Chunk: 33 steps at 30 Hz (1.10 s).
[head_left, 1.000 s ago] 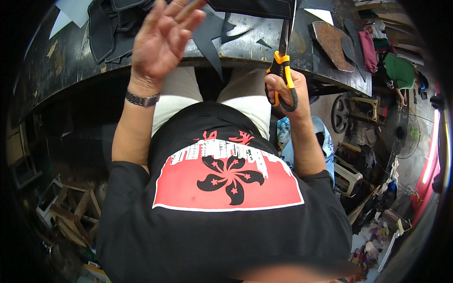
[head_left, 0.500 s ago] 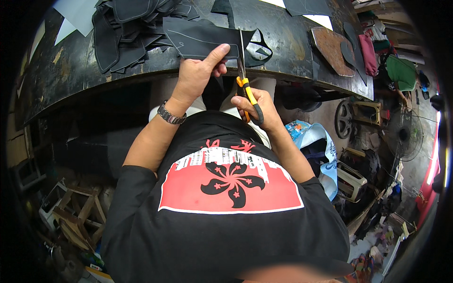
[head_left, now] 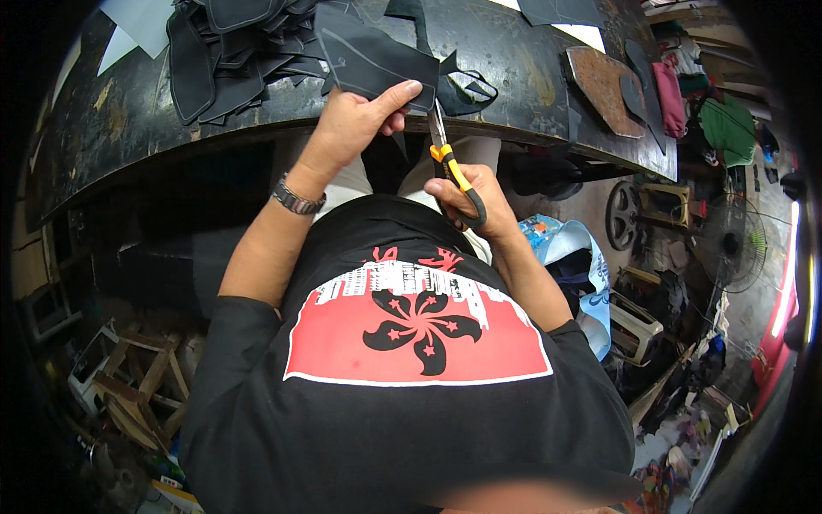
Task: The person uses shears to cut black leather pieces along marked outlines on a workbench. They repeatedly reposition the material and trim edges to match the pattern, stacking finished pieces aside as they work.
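My left hand (head_left: 364, 122) pinches the lower edge of a black leather-like sheet (head_left: 370, 58) with pale outlines drawn on it, thumb on top. In my right hand (head_left: 476, 199) are scissors (head_left: 444, 152) with yellow-and-black handles, fingers wrapped round the grips. Their blades point away from me, at the sheet's lower right corner; I cannot tell whether material lies between them. Just right of that corner, a curved black scrap (head_left: 467, 91) rests by the table's near edge. To the left lies a heap of cut black pieces (head_left: 231, 64).
The worn black table (head_left: 522, 86) spans the far side. At its right are a brown board (head_left: 602, 92), a pink cloth item (head_left: 668, 100) and black pieces. A light-blue bag (head_left: 572, 248) is beside my right forearm, a fan (head_left: 735, 242) farther right, a wooden stool (head_left: 145, 385) at lower left.
The sheet has turned clockwise, and my left hand has shifted slightly left. The scissors' blades, earlier stretched along the sheet's right edge, now show only near its lower corner.
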Motion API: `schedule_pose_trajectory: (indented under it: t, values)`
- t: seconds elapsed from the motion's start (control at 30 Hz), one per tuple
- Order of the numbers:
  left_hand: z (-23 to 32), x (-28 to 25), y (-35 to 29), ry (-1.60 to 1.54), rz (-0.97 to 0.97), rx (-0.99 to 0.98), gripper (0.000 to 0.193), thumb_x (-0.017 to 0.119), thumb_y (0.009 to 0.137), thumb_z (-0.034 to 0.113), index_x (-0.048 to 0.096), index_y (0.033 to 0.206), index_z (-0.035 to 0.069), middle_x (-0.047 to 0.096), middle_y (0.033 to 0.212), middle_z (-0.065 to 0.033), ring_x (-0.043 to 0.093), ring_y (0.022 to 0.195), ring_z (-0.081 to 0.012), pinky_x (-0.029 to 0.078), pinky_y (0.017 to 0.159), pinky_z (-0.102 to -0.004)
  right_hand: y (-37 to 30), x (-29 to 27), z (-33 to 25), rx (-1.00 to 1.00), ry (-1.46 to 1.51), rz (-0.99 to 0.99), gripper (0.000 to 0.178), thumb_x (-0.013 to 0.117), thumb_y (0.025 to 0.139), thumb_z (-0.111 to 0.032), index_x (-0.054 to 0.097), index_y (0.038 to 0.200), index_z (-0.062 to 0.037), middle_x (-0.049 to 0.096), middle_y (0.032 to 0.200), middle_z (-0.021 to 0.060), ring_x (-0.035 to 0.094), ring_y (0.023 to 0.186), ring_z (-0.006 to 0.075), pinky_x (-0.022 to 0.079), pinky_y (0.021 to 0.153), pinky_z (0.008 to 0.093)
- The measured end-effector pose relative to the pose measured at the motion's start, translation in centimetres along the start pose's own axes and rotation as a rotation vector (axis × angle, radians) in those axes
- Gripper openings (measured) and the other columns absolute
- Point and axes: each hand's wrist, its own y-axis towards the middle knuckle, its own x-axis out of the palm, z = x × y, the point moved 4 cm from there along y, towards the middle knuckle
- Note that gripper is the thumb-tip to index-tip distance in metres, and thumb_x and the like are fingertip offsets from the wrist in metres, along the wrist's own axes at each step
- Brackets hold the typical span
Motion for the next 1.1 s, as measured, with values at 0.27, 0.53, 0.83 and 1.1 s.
schedule_pose_trajectory:
  t: [0.27,0.53,0.83,1.1]
  values:
    - [2.0,-2.8,1.1,0.279,-0.223,0.026,0.027,0.075,0.086,0.030,0.069,0.078,0.005,0.060,0.065,0.0024,0.053,0.054,-0.0054,0.040,0.050,-0.0191,-1.3,-1.8,0.2,-0.005,-0.066,-0.165,0.040,0.068,0.084,-0.040,0.061,0.080,-0.0010,0.059,0.068,0.0037,0.058,0.058,0.0110,0.046,0.055,0.0228]
    - [1.9,-2.0,0.9,0.017,-0.103,0.203,0.059,0.076,0.081,0.003,0.052,0.134,0.004,0.062,0.118,-0.0125,0.068,0.095,-0.0149,0.056,0.083,-0.0254,-1.4,-1.6,0.0,0.097,-0.102,-0.099,0.036,0.073,0.081,-0.035,0.061,0.073,-0.0027,0.058,0.063,0.0023,0.056,0.054,0.0096,0.044,0.051,0.0219]
    - [1.7,-1.1,-0.1,0.111,-0.033,0.489,0.053,0.074,0.082,0.000,0.059,0.132,0.008,0.059,0.119,-0.0056,0.066,0.089,-0.0115,0.056,0.077,-0.0202,-0.6,-0.3,0.1,0.046,-0.130,-0.124,0.039,0.070,0.084,-0.039,0.060,0.086,-0.0012,0.059,0.070,0.0037,0.057,0.061,0.0109,0.046,0.057,0.0230]
    - [0.7,-0.8,-0.6,0.126,0.012,0.487,0.048,0.070,0.085,0.000,0.058,0.131,0.005,0.054,0.124,-0.0057,0.065,0.100,-0.0136,0.056,0.086,-0.0232,-0.1,0.7,-0.1,-0.032,-0.069,-0.142,0.038,0.067,0.087,-0.037,0.061,0.091,0.0004,0.059,0.073,0.0037,0.057,0.063,0.0106,0.047,0.059,0.0238]
